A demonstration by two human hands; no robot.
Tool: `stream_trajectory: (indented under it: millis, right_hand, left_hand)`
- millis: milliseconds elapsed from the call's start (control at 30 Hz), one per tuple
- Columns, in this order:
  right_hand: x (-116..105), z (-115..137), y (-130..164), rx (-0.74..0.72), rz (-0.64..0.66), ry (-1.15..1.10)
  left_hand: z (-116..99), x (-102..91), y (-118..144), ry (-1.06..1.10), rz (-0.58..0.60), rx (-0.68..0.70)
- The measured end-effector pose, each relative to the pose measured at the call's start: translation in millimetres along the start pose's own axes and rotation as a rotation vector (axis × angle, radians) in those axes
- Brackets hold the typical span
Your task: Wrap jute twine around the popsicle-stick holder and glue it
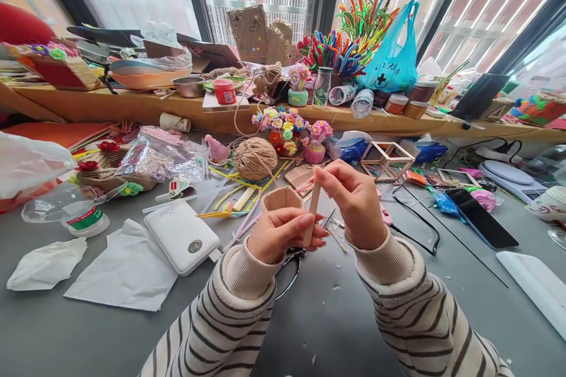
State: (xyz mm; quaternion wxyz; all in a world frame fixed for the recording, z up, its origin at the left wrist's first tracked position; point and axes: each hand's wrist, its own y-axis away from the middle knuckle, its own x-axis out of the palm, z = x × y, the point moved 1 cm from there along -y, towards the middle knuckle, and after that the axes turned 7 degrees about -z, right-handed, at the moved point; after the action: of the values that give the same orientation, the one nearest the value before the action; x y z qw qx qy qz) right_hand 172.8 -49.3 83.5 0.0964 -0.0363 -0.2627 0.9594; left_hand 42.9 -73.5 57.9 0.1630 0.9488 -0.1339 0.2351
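Note:
Both hands hold one flat wooden craft stick point(313, 207) upright above the grey table point(327, 318). My left hand point(283, 237) pinches its lower end between thumb and fingers. My right hand point(354, 203) grips its upper end with the fingertips. Just behind my left hand stands a small open basket made of wooden sticks point(282, 197). A ball of brown twine point(255, 159) lies further back. Dark scissor handles point(289, 264) show under my left wrist. Both sleeves are cream with dark stripes.
A white power bank point(182, 237) and white tissues point(126, 271) lie at the left. A black phone point(481, 218), a cable and a wooden cube frame point(387, 160) sit at the right. Small flower pots, pipe cleaners, bottles and a blue bag crowd the wooden shelf point(132, 107).

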Motion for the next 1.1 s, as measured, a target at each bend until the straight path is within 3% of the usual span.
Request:
stream_trajectory:
  millis: [133, 367, 567, 633, 767, 867, 1000, 1100]
  right_hand:
    - [-6.4, -3.8, 2.0, 0.026, 0.006, 0.027]
    - [-13.7, -21.6, 8.2, 0.043, 0.084, 0.15]
    - [-31.7, -49.2, 34.1, -0.008, -0.002, 0.362]
    - [-31.6, -55.7, 53.3, -0.046, 0.1, 0.496]
    - [-10.2, -61.1, 95.7, -0.276, 0.587, 0.719]
    - [9.0, -63.2, 115.6, -0.361, 0.766, 0.849]
    - [18.5, -66.5, 123.1, -0.38, 0.726, 0.915]
    - [10.0, -68.9, 124.4, -0.444, 0.627, 0.927]
  left_hand:
    - [9.3, 1.1, -1.3, -0.035, -0.023, 0.021]
    - [39.6, 2.5, -6.6, -0.19, -0.104, 0.278]
    - [59.8, -13.0, -5.7, -0.334, -0.16, 0.364]
    - [63.1, -22.5, -4.4, -0.419, -0.203, 0.458]
    - [66.8, -40.9, -4.3, -0.782, -0.277, 0.785]
    - [70.5, -51.6, -8.2, -1.038, -0.304, 0.935]
    - [73.5, -64.1, -15.2, -1.094, -0.346, 1.032]
    - [73.2, -72.0, -18.2, -1.14, -0.387, 1.097]
